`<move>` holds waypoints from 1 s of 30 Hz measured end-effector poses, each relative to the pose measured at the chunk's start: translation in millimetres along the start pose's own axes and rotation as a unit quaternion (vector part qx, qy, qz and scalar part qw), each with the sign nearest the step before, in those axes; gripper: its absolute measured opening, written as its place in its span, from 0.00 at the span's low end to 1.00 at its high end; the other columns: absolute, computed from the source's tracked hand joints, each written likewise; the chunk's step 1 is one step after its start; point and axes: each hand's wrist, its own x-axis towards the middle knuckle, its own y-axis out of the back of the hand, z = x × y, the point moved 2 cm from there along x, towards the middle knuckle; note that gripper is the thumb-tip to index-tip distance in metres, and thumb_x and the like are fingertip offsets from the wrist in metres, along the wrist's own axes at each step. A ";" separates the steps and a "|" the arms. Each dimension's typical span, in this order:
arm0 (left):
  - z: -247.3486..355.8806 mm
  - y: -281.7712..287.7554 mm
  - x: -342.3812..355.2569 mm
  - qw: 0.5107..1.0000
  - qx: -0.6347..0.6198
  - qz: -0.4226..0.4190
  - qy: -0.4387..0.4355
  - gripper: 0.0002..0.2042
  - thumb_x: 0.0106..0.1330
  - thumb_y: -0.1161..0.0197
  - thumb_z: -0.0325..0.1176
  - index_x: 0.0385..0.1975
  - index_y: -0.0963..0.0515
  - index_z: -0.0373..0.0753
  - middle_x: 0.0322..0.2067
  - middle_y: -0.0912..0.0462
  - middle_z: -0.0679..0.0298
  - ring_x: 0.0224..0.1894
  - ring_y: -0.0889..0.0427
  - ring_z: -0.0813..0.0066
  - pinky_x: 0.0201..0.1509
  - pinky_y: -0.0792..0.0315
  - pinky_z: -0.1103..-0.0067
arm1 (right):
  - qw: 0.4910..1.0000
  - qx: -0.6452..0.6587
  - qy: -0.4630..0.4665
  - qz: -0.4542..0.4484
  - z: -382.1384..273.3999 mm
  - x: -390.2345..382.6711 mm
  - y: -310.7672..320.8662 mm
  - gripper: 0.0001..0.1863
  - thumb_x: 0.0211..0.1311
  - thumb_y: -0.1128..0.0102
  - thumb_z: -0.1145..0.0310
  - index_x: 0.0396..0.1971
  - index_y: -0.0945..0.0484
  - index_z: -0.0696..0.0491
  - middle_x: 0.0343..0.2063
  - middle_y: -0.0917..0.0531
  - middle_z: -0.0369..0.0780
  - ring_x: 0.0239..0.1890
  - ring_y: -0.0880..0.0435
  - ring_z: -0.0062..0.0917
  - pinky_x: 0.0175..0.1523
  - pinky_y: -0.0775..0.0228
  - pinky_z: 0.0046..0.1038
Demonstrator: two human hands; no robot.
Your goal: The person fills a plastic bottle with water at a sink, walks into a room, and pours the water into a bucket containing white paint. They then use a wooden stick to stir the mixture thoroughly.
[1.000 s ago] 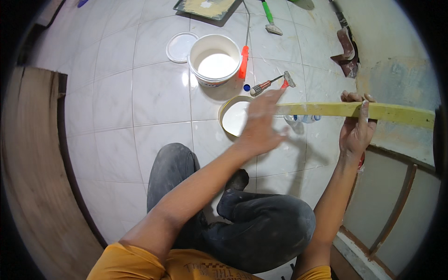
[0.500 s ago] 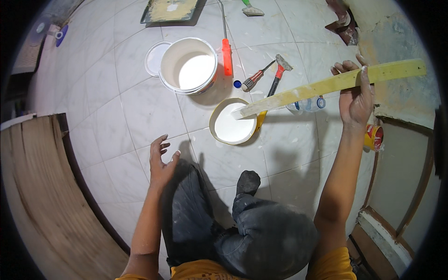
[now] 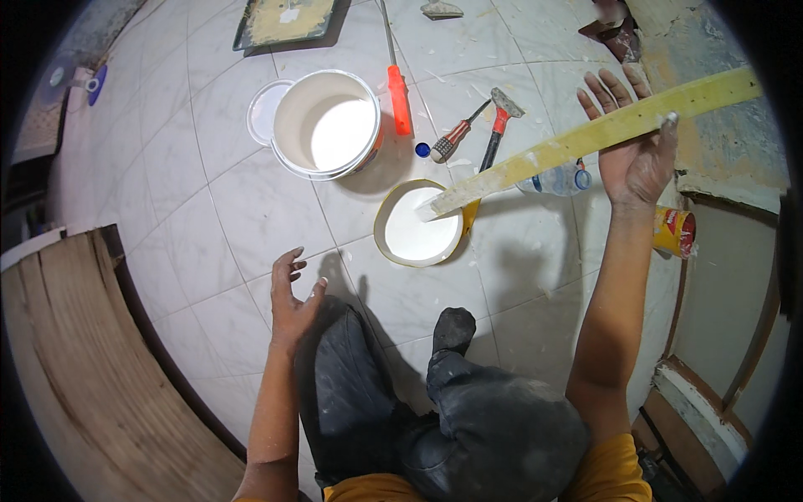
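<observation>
A: Item one, hands?

B: Right hand (image 3: 637, 146), raised at upper right, fingers spread behind a long yellow strip (image 3: 585, 138), thumb hooked over its front edge. The strip slants down to the left; its lower tip, smeared white, sits over the rim of a shallow round tub of white paste (image 3: 418, 224) on the tiled floor (image 3: 167, 209). Whether the tip touches the paste, I cannot tell.

A: Left hand?

B: Left hand (image 3: 293, 294), empty, fingers loosely curled and apart, hovering just beside the person's dark-trousered knee (image 3: 351, 376). It holds nothing.

A: Item two, surroundings?

B: Large white bucket (image 3: 328, 124), open, white inside, up-left of the tub, with its lid (image 3: 261, 111) lying just behind it on the left. Orange-handled tool (image 3: 398, 88) just right of the bucket. Screwdriver with striped handle (image 3: 456, 138) and a red-handled scraper (image 3: 495, 138) between bucket and strip; small blue cap (image 3: 423, 150) near the screwdriver. Clear plastic bottle (image 3: 552, 177) lying under the strip. Yellow-and-red can (image 3: 674, 232) below the right wrist. Tray of yellowish filler (image 3: 284, 21) at the top edge.

A: Obstructions?

B: Curved wooden panel (image 3: 92, 376) lying on the floor at the left. A framed panel (image 3: 736, 335) on the right. The strip crosses over the bottle and scraper handle.
</observation>
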 end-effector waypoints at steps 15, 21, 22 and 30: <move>17.1 68.4 177.1 0.990 -0.120 0.076 0.009 0.23 0.75 0.38 0.39 0.64 0.26 0.33 0.56 0.18 0.53 0.53 0.17 0.67 0.58 0.23 0.72 | 0.896 -0.382 0.208 -0.090 -5.0 -98.2 -59.6 0.15 0.78 0.47 0.59 0.48 0.25 0.58 0.40 0.20 0.44 0.45 0.20 0.31 0.52 0.25 0.34; 46.0 53.4 233.1 0.999 0.026 -0.028 -0.030 0.26 0.72 0.35 0.39 0.66 0.27 0.33 0.55 0.16 0.48 0.48 0.12 0.58 0.54 0.19 0.69 | 0.894 -0.287 -0.332 -0.085 168.6 -76.4 -170.0 0.40 0.72 0.35 0.56 0.70 0.44 0.66 0.58 0.25 0.56 0.59 0.21 0.35 0.52 0.20 0.33; 44.9 53.2 237.0 0.997 0.047 -0.035 -0.040 0.26 0.71 0.35 0.39 0.66 0.27 0.33 0.55 0.16 0.47 0.46 0.12 0.56 0.53 0.19 0.68 | 0.886 -0.325 -0.326 -0.057 192.9 -60.5 -176.7 0.38 0.73 0.37 0.58 0.69 0.43 0.67 0.56 0.24 0.54 0.57 0.19 0.35 0.48 0.20 0.31; 5.2 44.9 225.8 0.997 -0.069 0.006 -0.017 0.12 0.73 0.37 0.32 0.49 0.29 0.33 0.35 0.24 0.63 0.32 0.24 0.79 0.36 0.26 0.79 | 0.907 -0.310 -0.284 0.016 242.8 -52.9 -188.3 0.26 0.66 0.37 0.72 0.60 0.34 0.64 0.48 0.18 0.53 0.53 0.15 0.44 0.57 0.22 0.42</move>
